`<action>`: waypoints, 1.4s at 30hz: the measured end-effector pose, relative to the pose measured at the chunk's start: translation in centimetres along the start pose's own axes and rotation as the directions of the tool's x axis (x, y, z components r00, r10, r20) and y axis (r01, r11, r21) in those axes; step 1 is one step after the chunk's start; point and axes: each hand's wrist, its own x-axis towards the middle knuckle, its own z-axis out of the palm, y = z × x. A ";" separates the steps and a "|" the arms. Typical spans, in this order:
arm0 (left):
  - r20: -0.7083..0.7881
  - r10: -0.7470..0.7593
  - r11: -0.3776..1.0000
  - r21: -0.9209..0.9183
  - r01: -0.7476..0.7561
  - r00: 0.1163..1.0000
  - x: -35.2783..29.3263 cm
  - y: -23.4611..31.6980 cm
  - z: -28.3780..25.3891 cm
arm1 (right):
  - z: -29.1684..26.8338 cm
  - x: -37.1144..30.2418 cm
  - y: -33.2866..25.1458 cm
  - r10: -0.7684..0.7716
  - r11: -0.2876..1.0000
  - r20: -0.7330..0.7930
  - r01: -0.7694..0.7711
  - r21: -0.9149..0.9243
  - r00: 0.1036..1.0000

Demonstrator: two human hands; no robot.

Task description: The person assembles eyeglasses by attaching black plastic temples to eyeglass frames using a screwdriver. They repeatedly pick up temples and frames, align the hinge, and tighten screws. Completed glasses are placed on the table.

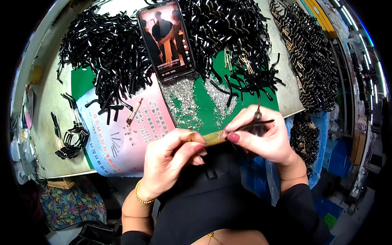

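Left hand (166, 159) opposite right hand (267, 134), fingers (176, 139) inward

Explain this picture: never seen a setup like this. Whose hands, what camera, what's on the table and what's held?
No machine here: these are a person's bare left hand and right hand. The single picture comes from a wide fisheye camera on their head, looking down, so straight edges bend.

On the table lie a green mat, a pink-and-blue printed sheet, heaps of glossy black pieces, and scattered small silvery bits. A lit phone sits between two heaps.

Both hands' fingertips meet a gold ribbed strip; the right also holds a dark slender piece.
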 end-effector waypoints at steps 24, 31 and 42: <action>0.072 0.341 0.781 0.532 -0.325 0.937 0.1 -3.7 3.0 | 0.7 -0.4 4.9 -0.070 0.991 0.036 0.074 -0.110 0.997; -0.139 0.137 0.918 0.390 -0.073 0.981 -0.9 -3.9 1.7 | -2.1 -1.8 2.3 -0.011 0.489 0.131 0.120 -0.864 0.991; -0.026 0.053 0.946 0.322 -0.042 0.998 1.8 -3.4 3.4 | -2.7 -1.3 3.0 -0.022 0.286 0.214 0.211 -0.935 0.977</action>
